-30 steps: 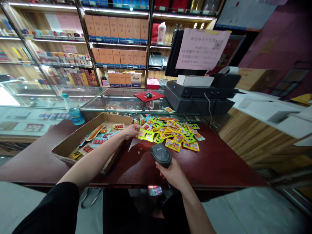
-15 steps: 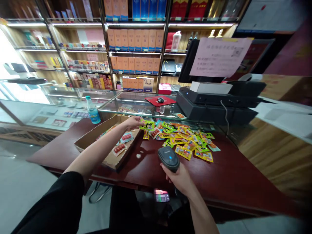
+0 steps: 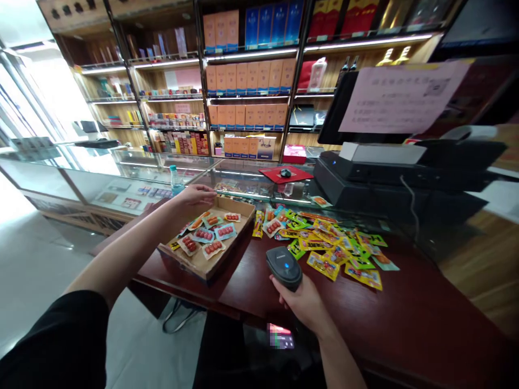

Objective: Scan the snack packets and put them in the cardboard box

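My right hand is wrapped round the handle of a dark barcode scanner, which shows a blue light over the dark red desk. My left hand hovers above the back of a shallow cardboard box. Its fingers are loosely stretched out, with nothing visible in them. Several small snack packets of red and orange sausage-like pieces lie in the box. Right of it spreads a loose pile of yellow and green snack packets.
Behind the box stands a blue drink bottle, partly hidden by my arm. A glass counter holds a mouse on a red mat. At the right are a cash drawer and a monitor with a paper notice. Boxed goods fill the back shelves.
My left hand has moved left from the pile to over the box, and the green packet it held is no longer visible in it. The view has shifted left; the scanner remains held.
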Motion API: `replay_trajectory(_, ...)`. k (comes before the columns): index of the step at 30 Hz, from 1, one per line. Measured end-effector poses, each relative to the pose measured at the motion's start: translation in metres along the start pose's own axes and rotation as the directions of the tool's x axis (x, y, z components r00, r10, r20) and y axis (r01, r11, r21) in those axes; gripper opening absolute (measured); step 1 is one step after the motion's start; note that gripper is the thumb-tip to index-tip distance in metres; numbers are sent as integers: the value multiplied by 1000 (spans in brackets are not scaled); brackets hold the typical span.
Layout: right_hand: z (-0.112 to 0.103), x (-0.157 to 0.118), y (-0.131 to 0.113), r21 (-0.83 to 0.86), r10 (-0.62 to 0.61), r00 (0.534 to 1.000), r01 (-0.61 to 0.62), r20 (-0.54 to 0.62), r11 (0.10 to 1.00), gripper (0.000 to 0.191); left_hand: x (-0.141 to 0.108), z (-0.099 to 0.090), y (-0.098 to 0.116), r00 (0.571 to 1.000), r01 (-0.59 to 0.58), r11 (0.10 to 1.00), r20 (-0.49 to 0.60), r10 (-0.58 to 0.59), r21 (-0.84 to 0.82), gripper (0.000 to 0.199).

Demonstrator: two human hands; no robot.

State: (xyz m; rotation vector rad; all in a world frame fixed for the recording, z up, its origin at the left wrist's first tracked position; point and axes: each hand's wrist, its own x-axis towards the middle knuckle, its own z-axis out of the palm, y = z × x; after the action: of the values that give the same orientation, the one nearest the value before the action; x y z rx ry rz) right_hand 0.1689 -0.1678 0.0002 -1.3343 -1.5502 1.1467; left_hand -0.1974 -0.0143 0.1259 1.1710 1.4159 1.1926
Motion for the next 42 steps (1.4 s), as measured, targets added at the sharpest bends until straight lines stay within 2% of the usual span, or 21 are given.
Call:
replay_trajectory(2, -6, -3, 1, 1, -5, 1000, 5, -23, 1000, 34, 6, 23, -5, 998, 19, 1000, 66, -18, -8, 42)
replay_trajectory(5, -19, -10, 10, 17, -9, 997, 11, -77, 1000, 33, 17, 74, -15, 977, 41, 999, 208, -41, 3, 43)
replay_trajectory(9, -41, -25, 27, 31, 33, 983, -28, -181, 999, 34, 22, 160, -29, 931, 52, 997, 358, -69, 56, 45)
replay_trajectory(12, -60, -37, 35, 52, 87, 960, -76, -266, 996, 36, 18, 228, -42, 884, 22, 987, 458, -93, 157, 48)
replay_trajectory(15, -80, -49, 38, 64, 134, 927, -120, -350, 991, 37, 10, 284, -57, 814, -84, 965, 576, -78, 249, 45)
replay_trajectory(17, -91, -56, 40, 67, 153, 904, -138, -400, 988, 37, 5, 314, -65, 768, -213, 927, 639, -37, 310, 39)
replay_trajectory(20, -105, -64, 43, 75, 166, 886, -149, -433, 986, 37, -2, 346, -73, 692, -503, 765, 717, 78, 402, 29)
replay_trajectory(22, -110, -68, 45, 72, 170, 883, -154, -437, 985, 36, -5, 361, -76, 611, -669, 611, 781, 129, 423, 26)
replay_trajectory(24, -113, -72, 48, 71, 180, 874, -165, -451, 984, 35, -9, 373, -77, 552, -758, 485, 825, 121, 436, 29)
replay_trajectory(27, -115, -77, 51, 80, 186, 859, -168, -477, 983, 33, -14, 386, -77, 519, -807, 370, 852, 70, 461, 37)
replay_trajectory(31, -118, -83, 51, 40, 163, 865, -164, -476, 986, 31, -18, 397, -75, 478, -840, 296, 878, 7, 455, 49)
replay_trajectory(34, -119, -84, 48, 21, 167, 863, -179, -476, 984, 31, -20, 397, -69, 481, -837, 270, 875, -50, 476, 51)
replay_trajectory(36, -118, -83, 47, 7, 162, 865, -180, -475, 984, 31, -21, 392, -65, 490, -826, 258, 864, -111, 502, 46)
replay_trajectory(39, -111, -76, 47, -8, 151, 882, -173, -447, 985, 32, -18, 375, -62, 489, -814, 271, 858, -158, 513, 32)
replay_trajectory(42, -100, -67, 49, -4, 152, 899, -169, -411, 986, 31, -11, 347, -64, 537, -759, 357, 833, -130, 545, 28)
